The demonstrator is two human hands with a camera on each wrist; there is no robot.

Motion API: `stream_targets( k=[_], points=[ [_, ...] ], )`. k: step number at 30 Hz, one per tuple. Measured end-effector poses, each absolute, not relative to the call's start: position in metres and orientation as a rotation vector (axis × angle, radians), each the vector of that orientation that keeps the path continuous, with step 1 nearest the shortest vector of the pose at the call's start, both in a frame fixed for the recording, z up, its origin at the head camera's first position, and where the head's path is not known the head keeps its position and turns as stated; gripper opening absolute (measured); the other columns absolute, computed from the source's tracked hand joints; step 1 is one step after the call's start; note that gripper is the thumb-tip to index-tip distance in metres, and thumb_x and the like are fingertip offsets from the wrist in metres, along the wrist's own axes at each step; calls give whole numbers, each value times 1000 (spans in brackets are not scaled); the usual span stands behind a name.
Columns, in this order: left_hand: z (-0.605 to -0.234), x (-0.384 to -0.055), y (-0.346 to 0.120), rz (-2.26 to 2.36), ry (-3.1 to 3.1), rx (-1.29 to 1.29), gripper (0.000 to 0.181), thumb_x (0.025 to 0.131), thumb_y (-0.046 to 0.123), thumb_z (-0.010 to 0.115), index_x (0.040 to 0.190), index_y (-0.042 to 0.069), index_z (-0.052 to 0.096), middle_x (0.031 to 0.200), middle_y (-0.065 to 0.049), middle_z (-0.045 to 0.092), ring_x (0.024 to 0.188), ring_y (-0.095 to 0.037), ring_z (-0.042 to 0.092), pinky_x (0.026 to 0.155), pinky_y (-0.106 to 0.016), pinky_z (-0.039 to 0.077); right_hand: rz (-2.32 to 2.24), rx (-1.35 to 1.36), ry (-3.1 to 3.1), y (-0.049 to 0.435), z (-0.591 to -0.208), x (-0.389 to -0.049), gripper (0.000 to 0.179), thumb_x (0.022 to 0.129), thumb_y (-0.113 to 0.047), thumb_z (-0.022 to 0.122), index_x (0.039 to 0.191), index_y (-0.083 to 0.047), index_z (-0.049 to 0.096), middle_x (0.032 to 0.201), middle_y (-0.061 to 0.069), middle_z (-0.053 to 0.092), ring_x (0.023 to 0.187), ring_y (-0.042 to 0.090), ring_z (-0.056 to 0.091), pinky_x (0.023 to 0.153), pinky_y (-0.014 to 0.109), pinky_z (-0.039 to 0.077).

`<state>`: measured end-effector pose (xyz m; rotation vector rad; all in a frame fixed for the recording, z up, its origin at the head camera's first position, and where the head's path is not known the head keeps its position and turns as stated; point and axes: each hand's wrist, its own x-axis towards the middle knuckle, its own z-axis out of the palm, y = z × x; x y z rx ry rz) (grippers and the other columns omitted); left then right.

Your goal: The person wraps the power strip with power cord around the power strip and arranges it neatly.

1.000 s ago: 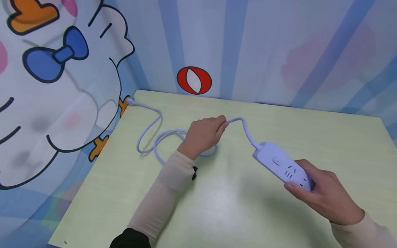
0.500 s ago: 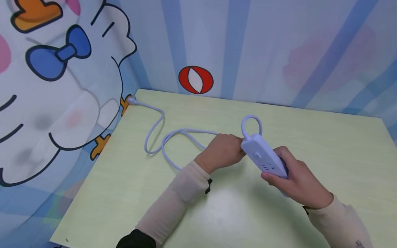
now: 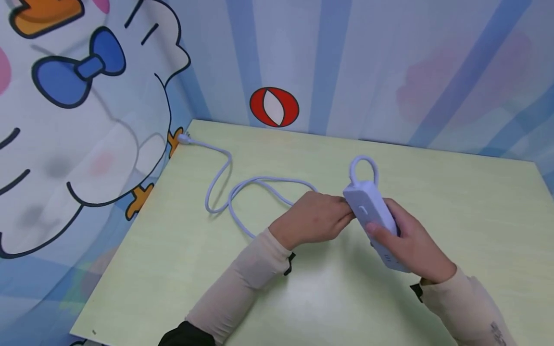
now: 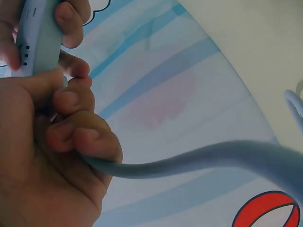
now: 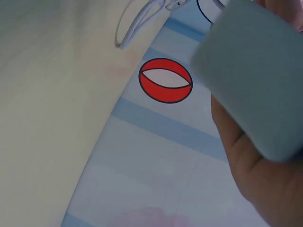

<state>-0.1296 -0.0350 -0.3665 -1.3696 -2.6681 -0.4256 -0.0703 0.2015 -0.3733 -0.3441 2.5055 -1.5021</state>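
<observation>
My right hand (image 3: 420, 250) grips a pale lilac power strip (image 3: 374, 206), thumb across its front face below the switch. The strip is tilted, its cord end up and pointing away. From that end the cord (image 3: 277, 179) bends in a tight loop and passes behind the strip. My left hand (image 3: 313, 218) is right beside the strip's upper left edge. In the left wrist view, its curled fingers hold the cord (image 4: 189, 163), which runs out to the right. The right wrist view shows the strip's plain back (image 5: 255, 80) in front of the palm.
The rest of the cord lies in loose crossing curves on the pale yellow-green table (image 3: 467, 206). Its plug (image 3: 183, 139) rests at the table's far left corner. Printed panels (image 3: 359, 72) stand along the back and left edges.
The right hand has brought the strip left and tilted it steeper. My left hand has moved right and nearer, to the strip. The cord between them has bent into a loop.
</observation>
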Motion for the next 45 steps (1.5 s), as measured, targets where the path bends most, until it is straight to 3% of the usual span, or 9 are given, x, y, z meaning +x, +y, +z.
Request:
stream_targets(
  k=[5, 11, 18, 20, 24, 28, 37, 45],
  points=[
    [-365, -129, -39, -360, -2613, -1401, 21, 119, 32, 60, 120, 18, 76, 87, 1, 76, 71, -11, 65, 65, -29, 56, -1607, -322, 2358, 195, -374, -71, 67, 112, -9, 63, 170, -1, 29, 143, 31, 59, 93, 25, 74, 85, 48, 58],
    [-363, -127, -44, -374, -2598, -1409, 21, 116, 34, 64, 125, 21, 77, 91, 1, 77, 76, -11, 67, 67, -27, 56, -1703, -290, 2350, 191, -374, -70, 71, 109, -5, 65, 166, -14, 24, 131, 30, 64, 81, 24, 74, 73, 48, 63],
    [-361, -126, -52, -455, -2618, -1418, 22, 114, 32, 69, 129, 19, 79, 92, -1, 75, 76, -12, 66, 69, -25, 55, -1797, -362, 2310, 189, -370, -68, 65, 104, 2, 69, 148, -28, 30, 104, 9, 76, 70, 30, 76, 66, 47, 65],
    [-359, -125, -53, -487, -2645, -1405, 23, 115, 31, 68, 130, 17, 78, 93, -2, 74, 76, -13, 65, 69, -27, 55, -1814, -376, 2313, 188, -369, -68, 65, 104, 3, 69, 146, -29, 32, 106, 9, 76, 70, 30, 75, 65, 46, 65],
    [-354, -123, -53, -543, -2734, -1336, 24, 118, 29, 62, 129, 12, 75, 93, -6, 73, 76, -17, 64, 69, -32, 57, -1839, -345, 2363, 186, -369, -67, 64, 103, 3, 70, 150, -22, 36, 122, 25, 71, 73, 29, 76, 64, 44, 66],
    [-349, -122, -53, -610, -2845, -1239, 25, 120, 26, 58, 123, 9, 75, 89, -4, 69, 78, -19, 63, 73, -35, 57, -1808, -281, 2432, 185, -370, -66, 65, 104, 1, 71, 155, -16, 34, 133, 33, 66, 73, 25, 75, 66, 43, 65],
    [-347, -127, -58, -685, -2969, -1180, 28, 120, 26, 57, 102, 7, 68, 74, 3, 49, 68, -15, 51, 65, -28, 40, -1756, -230, 2505, 182, -370, -68, 71, 105, -3, 70, 162, -18, 31, 133, 36, 68, 70, 23, 74, 66, 41, 63],
    [-344, -135, -84, -639, -3098, -1077, 27, 121, 29, 55, 102, 10, 60, 73, 5, 42, 65, -13, 44, 66, -27, 36, -1686, -151, 2667, 196, -372, -75, 69, 104, -5, 74, 159, -10, 32, 140, 41, 67, 69, 15, 74, 68, 37, 61]
  ],
)
